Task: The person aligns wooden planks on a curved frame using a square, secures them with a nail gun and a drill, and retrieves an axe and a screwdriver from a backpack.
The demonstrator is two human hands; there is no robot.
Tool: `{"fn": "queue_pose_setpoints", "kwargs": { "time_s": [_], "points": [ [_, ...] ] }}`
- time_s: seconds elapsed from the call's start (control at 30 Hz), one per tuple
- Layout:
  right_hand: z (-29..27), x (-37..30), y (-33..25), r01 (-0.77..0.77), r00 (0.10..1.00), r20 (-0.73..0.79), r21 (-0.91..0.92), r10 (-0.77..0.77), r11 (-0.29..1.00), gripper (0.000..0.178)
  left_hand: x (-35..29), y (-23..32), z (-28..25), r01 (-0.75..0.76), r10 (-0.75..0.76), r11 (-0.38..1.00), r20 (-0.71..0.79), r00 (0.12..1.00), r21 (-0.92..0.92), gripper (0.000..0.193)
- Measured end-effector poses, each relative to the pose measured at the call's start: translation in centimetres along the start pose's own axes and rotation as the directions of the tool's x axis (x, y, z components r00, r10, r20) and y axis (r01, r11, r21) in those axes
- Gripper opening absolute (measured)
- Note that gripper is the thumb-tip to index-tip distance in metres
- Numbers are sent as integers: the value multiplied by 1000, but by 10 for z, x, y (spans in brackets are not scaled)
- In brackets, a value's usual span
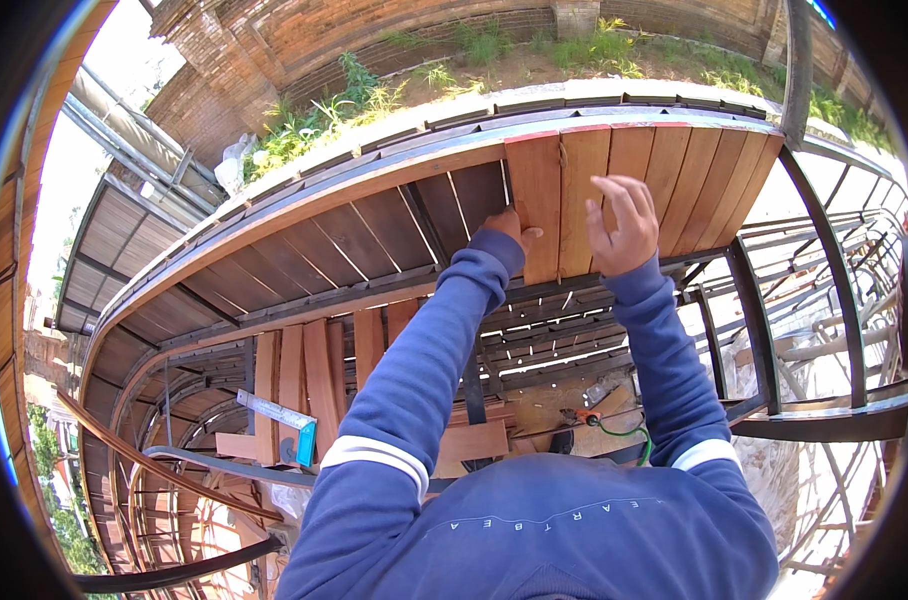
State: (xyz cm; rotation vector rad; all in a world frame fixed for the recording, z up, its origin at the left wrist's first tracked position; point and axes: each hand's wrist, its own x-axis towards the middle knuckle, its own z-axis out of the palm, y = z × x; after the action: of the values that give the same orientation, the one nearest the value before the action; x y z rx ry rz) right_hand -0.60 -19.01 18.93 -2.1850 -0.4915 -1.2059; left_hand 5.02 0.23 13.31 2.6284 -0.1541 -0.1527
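Reddish-brown wooden planks (pixel 664 190) lie side by side across the right part of a long, curved frame. At the left end of that row, my left hand (pixel 512 230) is closed round the left edge of a plank (pixel 534 170), its thumb on top and its other fingers partly hidden. My right hand (pixel 626 228) is raised over the planks just to the right, fingers apart and slightly bent, holding nothing. Left of the planks, the frame bay shows darker boards (pixel 324 245) lower down, with narrow gaps of light between them.
Below the frame, loose planks (pixel 319 370) lie by a try square with a blue handle (pixel 305 440). Orange-handled pliers (pixel 580 416) and a green cord (pixel 629 432) are nearer my body. Dark metal bars (pixel 754 320) rise at the right. A brick wall (pixel 244 75) stands beyond.
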Motion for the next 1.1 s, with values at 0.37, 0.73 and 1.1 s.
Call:
{"fn": "queue_pose_setpoints", "kwargs": {
  "time_s": [0.37,0.73,1.1],
  "points": [
    [31,59,6,283,942,209,-82,-261,956,45,-3,-1,2,-42,42,998,12,999,-39,47],
    [59,56,0,233,969,130,-186,-211,955,50,-2,-17,6,-21,19,996,-23,1000,-88,47],
    [59,53,30,331,939,193,-278,-285,902,52,-269,-185,-42,224,-440,891,-634,636,-394,26]
  ]
}}
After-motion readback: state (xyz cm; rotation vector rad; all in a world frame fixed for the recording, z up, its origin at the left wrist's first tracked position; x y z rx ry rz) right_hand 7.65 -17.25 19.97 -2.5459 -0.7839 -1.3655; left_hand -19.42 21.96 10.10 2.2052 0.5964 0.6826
